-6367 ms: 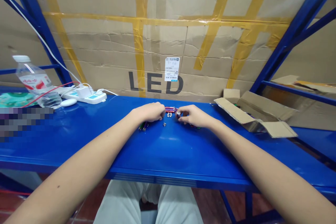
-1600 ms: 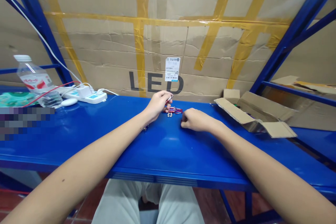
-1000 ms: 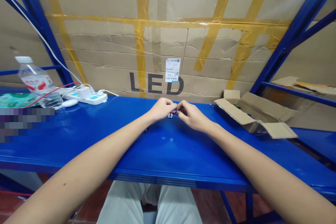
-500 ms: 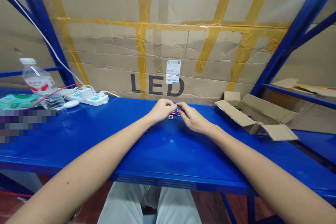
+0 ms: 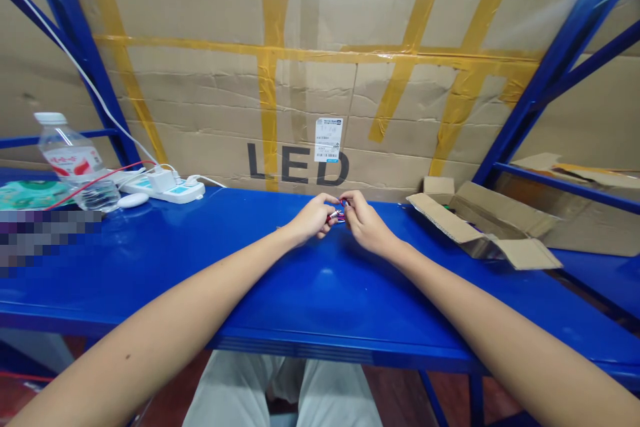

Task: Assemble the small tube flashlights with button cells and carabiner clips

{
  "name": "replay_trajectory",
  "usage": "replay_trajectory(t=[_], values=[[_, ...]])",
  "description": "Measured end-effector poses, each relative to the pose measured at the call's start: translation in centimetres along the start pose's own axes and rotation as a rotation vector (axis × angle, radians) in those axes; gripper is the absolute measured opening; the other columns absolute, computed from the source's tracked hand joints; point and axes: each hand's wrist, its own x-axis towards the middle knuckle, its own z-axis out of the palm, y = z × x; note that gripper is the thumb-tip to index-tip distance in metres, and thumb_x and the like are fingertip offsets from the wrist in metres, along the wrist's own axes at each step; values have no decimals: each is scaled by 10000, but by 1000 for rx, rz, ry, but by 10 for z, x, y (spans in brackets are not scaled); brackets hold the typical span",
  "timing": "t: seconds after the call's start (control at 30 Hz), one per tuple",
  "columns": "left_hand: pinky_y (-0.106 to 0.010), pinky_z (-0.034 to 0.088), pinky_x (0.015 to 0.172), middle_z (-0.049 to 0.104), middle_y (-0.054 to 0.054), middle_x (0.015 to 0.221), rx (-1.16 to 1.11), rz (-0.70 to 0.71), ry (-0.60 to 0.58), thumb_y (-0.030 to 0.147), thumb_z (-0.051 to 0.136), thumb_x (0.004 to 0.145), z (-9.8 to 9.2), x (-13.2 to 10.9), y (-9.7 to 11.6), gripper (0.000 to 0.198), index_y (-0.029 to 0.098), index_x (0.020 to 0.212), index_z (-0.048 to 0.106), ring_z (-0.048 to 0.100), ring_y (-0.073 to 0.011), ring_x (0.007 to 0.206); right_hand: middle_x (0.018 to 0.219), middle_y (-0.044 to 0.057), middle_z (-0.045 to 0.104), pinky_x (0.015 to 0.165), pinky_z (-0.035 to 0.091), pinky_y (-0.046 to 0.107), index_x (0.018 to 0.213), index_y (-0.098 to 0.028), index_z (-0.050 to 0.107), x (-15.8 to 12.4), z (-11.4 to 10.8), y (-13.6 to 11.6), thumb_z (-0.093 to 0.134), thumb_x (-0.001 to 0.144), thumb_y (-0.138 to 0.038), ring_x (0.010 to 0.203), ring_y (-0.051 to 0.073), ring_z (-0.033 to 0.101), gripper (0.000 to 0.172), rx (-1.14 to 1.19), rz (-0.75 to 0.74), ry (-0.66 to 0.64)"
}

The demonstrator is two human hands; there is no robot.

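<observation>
Both hands meet at the back middle of the blue metal bench (image 5: 310,287). My left hand (image 5: 313,218) is pinched round a small red cylindrical part (image 5: 333,216). My right hand (image 5: 364,220) pinches the other end of the same small red piece, fingers curled close against the left hand's. What lies under the hands is hidden.
An open cardboard box (image 5: 487,223) lies on the bench at the right. At the far left stand a water bottle (image 5: 73,161), a white power strip (image 5: 163,185) with red and white wires, and a green packet (image 5: 27,192). A taped cardboard wall marked LED (image 5: 297,163) backs the bench.
Over the last seconds my right hand came left from the bench to join the left hand, and both now pinch the small red part, raised slightly off the surface. The camera tilted up a little.
</observation>
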Motion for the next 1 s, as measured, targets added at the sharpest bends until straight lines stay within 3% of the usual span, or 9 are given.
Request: replay_trajectory(t=[0.27, 0.53, 0.63, 0.77, 0.87, 1.0], values=[[-177, 170, 390, 449, 86, 500, -32, 98, 53, 88, 450, 729, 3, -1, 0, 333, 227, 1031, 464, 313, -60, 334, 854, 51, 604, 707, 426, 306, 1085, -205, 395, -1, 3, -3, 311, 964, -243, 757, 179, 573, 152, 60, -19, -62], [-193, 243, 373, 537, 23, 560, 34, 114, 115, 132, 500, 879, -14, 7, 2, 66, 167, 840, 540, 403, -56, 381, 898, 76, 627, 737, 432, 326, 1087, -189, 451, 6, -5, 15, 350, 943, -256, 781, 194, 578, 188, -50, 52, -2], [-198, 261, 375, 557, 7, 594, 41, 134, 127, 135, 531, 903, -22, 9, 3, 126, 149, 779, 549, 419, -45, 399, 840, 56, 624, 709, 432, 325, 1105, -189, 465, 8, -10, 21, 362, 935, -267, 740, 195, 574, 214, -51, 103, 26], [-209, 324, 391, 541, 24, 544, 37, 196, 144, 116, 538, 918, -25, 9, 3, 167, 141, 753, 552, 442, -52, 394, 731, 21, 614, 651, 415, 311, 1039, -195, 525, 6, -16, 14, 439, 919, -329, 660, 183, 553, 200, -104, 122, -42], [-215, 369, 414, 544, 29, 518, 81, 248, 91, 129, 556, 918, -22, 8, 0, 170, 133, 748, 564, 474, -63, 392, 780, 40, 656, 663, 420, 315, 943, -190, 583, 4, -18, 6, 530, 885, -397, 682, 183, 566, 222, -127, 58, -47], [-209, 395, 434, 606, -9, 584, 107, 260, 3, 165, 597, 905, -17, 7, -4, 151, 112, 765, 598, 529, -77, 440, 776, 47, 668, 687, 455, 312, 918, -166, 623, 4, -15, 2, 473, 907, -378, 704, 176, 599, 260, 146, 65, -158]])
